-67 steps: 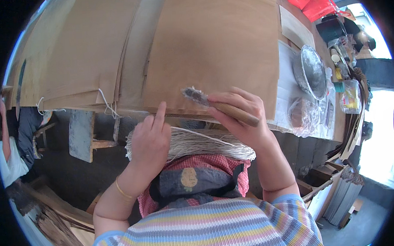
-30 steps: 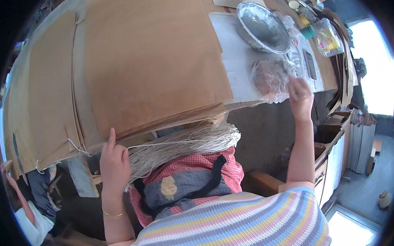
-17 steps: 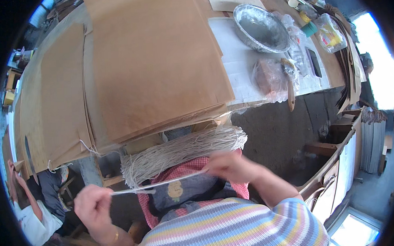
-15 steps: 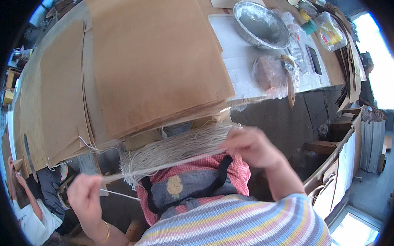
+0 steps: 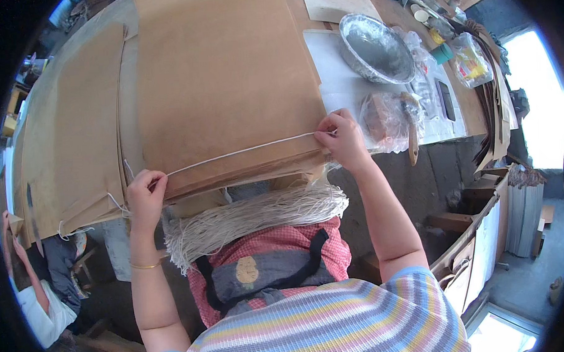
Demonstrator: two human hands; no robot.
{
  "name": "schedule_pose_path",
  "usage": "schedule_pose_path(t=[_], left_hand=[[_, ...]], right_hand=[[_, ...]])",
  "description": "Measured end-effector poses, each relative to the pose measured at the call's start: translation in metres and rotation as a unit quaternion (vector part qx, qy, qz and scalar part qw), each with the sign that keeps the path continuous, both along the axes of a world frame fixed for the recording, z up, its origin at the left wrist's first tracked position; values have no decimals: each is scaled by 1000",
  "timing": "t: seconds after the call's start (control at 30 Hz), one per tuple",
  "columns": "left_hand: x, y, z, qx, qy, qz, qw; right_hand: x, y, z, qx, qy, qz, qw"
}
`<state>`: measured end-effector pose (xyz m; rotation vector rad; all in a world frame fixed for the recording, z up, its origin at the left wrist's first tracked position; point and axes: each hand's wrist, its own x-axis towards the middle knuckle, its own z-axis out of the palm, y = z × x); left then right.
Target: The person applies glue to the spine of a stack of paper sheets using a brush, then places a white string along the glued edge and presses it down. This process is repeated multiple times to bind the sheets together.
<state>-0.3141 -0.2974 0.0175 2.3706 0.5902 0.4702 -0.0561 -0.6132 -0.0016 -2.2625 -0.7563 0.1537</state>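
Note:
A white string (image 5: pixel 241 151) is stretched taut between my hands, low over the near edge of a stack of brown paper (image 5: pixel 229 72). My left hand (image 5: pixel 147 196) pinches one end by the stack's near left corner. At the near right corner my right hand (image 5: pixel 341 135) pinches the other end between thumb and fingers. Across my lap, on red checked cloth (image 5: pixel 290 239), lies a thick bundle of cut white strings (image 5: pixel 258 215), just below the table edge.
A metal basin (image 5: pixel 377 48), a wooden-handled brush (image 5: pixel 412 134), a plastic-wrapped lump (image 5: pixel 382 113) and a phone (image 5: pixel 444 100) lie to the right. More brown paper (image 5: pixel 84 114) with loose strings is on the left. Another person's arm (image 5: pixel 30 268) shows at far left.
Both hands have risen from the bundle on my lap to the paper stack. The string between them now spans the stack's near edge.

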Motion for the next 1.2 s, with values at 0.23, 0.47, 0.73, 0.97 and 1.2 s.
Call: schedule_pose_path(t=[0.23, 0.47, 0.73, 0.97, 1.2], left_hand=[[1, -20, 9, 295, 37, 60, 953], [-2, -23, 7, 417, 85, -61, 903], [-6, -18, -8, 395, 44, -93, 913], [-5, -17, -16, 307, 13, -49, 950], [-5, -13, -1, 199, -3, -132, 971]], right_hand=[[2, 0, 14, -24, 149, -12, 988], [-9, -7, 15, -93, 17, -5, 996], [-19, 6, 15, -74, -46, -55, 995], [-10, 3, 17, 1, 166, -78, 983], [2, -4, 10, 106, 249, 69, 960]])
